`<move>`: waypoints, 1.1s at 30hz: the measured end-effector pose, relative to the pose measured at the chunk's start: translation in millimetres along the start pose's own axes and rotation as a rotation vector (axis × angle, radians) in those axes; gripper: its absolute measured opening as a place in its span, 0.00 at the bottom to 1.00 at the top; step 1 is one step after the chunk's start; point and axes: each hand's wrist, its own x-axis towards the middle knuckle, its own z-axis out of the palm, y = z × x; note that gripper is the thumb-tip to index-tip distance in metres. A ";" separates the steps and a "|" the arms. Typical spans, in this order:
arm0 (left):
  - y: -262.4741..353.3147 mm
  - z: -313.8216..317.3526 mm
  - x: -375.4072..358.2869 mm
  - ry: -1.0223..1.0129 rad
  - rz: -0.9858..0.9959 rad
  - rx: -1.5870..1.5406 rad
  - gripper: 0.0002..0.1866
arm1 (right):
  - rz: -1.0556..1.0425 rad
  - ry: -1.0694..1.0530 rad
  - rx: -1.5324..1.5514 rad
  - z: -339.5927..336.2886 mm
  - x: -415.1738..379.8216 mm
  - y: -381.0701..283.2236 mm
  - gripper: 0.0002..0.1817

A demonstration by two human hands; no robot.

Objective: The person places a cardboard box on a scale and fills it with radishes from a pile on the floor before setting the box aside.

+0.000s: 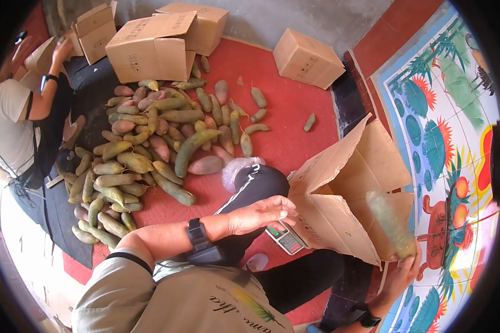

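Note:
My right hand [408,265] grips one end of a long green radish [390,221], slightly blurred, at the right side of an open cardboard box [366,161]. The radish stands up in front of the box's opening. My left hand [265,213] holds nothing; its fingers are loosely stretched out near the box's near-left side. Just below those fingers, a digital scale [288,240] with a keypad shows beneath the box, partly hidden. The inside bottom of the box is out of sight.
A big pile of green and pinkish radishes [133,161] covers the floor to the left. Cardboard boxes [150,53] stand behind it, and a closed box [308,58] sits by the wall. Another person [30,111] works at far left. A painted tile wall [422,127] borders the right.

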 end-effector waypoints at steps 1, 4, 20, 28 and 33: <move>0.4 -0.5 0.1 -0.008 0.000 -0.007 0.21 | 0.000 0.001 -0.003 -4.0 8.7 0.9 0.26; -2.5 -2.5 1.0 -0.022 0.004 -0.016 0.21 | -0.070 -0.093 -0.285 -27.1 49.0 15.2 0.20; -12.2 -8.3 6.1 -0.080 0.022 0.202 0.16 | 0.275 -0.801 -0.843 1.8 118.5 123.9 0.14; -11.2 -6.0 7.4 -0.096 0.010 0.228 0.17 | 0.414 -1.035 -0.770 8.9 112.2 130.7 0.16; -12.6 -6.4 8.0 -0.089 0.006 0.245 0.16 | 0.524 -1.148 -0.798 7.1 107.8 141.0 0.17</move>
